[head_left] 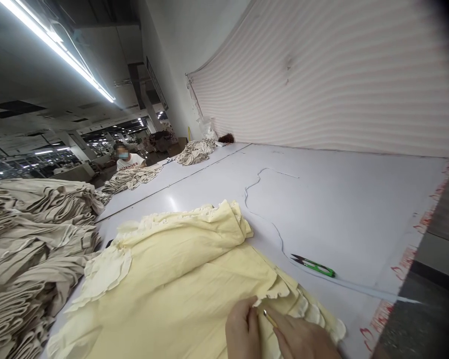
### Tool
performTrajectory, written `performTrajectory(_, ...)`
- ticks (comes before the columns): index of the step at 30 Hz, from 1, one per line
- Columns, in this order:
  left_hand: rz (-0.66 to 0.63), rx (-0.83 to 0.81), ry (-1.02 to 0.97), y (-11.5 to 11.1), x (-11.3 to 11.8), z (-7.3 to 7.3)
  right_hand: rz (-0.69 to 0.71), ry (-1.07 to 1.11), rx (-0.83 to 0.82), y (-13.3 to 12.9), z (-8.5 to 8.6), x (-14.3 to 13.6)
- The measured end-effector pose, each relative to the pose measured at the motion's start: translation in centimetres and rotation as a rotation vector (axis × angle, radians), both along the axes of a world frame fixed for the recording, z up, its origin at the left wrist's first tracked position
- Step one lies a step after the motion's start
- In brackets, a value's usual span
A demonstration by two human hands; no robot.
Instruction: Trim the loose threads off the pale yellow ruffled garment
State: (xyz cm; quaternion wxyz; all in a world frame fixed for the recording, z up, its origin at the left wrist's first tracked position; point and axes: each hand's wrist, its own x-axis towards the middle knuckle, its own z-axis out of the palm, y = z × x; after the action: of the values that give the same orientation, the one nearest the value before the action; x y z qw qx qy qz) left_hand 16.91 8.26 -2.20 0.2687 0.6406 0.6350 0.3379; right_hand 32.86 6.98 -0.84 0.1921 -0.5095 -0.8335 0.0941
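Pale yellow garments point(179, 279) with ruffled white edges lie in a pile in front of me. At the pile's right, near edge, my left hand point(242, 326) is closed, pinching the ruffled hem. Just to its right, my right hand point(299, 336) is closed around a slim yellow tool point(271, 319) with a small shiny tip. That tip points at the hem by my left fingers; the tool's exact kind is unclear. Green-handled thread snips point(316, 267) rest on the table beyond my hands, next to a long pale blue ribbon point(280, 234).
Tall stacks of beige garments point(33, 239) line the left side. More beige cloth point(196, 151) sits at the far end of the white table point(344, 209). A masked person point(129, 160) is beyond. A striped sheet point(322, 89) hangs along the right wall.
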Motion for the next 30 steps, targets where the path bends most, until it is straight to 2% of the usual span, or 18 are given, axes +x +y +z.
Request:
performTrajectory(3,0.008,0.093,0.288,-1.0,1.3,-0.9,-0.096,-0.194,-0.040,1.0,-0.3,-1.6)
performTrajectory(5,0.045,0.121,0.451,-1.2,1.8,-0.8,-0.062,-0.224,-0.074,1.4,0.1,-1.3)
performTrajectory(6,0.055,0.108,0.463,-1.0,1.8,-0.4,-0.004,-0.206,-0.080,1.4,0.5,-0.6)
performTrajectory(9,0.083,0.004,0.289,0.3,1.1,1.6,0.149,-0.013,-0.110,0.9,2.6,2.1)
performTrajectory(12,0.121,-0.056,0.192,1.5,0.3,3.2,0.087,0.269,-0.103,0.1,4.8,3.6)
performTrajectory(15,0.109,-0.065,0.122,1.4,0.2,3.5,0.086,0.238,-0.138,0.0,5.6,2.9)
performTrajectory(19,0.097,-0.090,-0.065,0.4,0.2,3.3,0.023,0.133,-0.172,0.2,3.9,1.7)
performTrajectory(21,0.075,-0.068,-0.073,0.1,0.2,2.9,-0.005,0.101,-0.172,0.2,2.8,1.4)
performTrajectory(23,0.049,-0.002,0.002,-0.1,0.4,2.1,-0.039,0.028,-0.131,0.3,1.8,0.8)
performTrajectory(27,-0.060,0.095,0.349,-1.0,1.3,-0.1,-0.066,-0.157,-0.057,0.9,0.8,-1.0)
performTrajectory(30,-0.029,0.072,0.417,-1.4,1.8,0.0,0.031,-0.171,-0.060,1.4,0.8,-0.5)
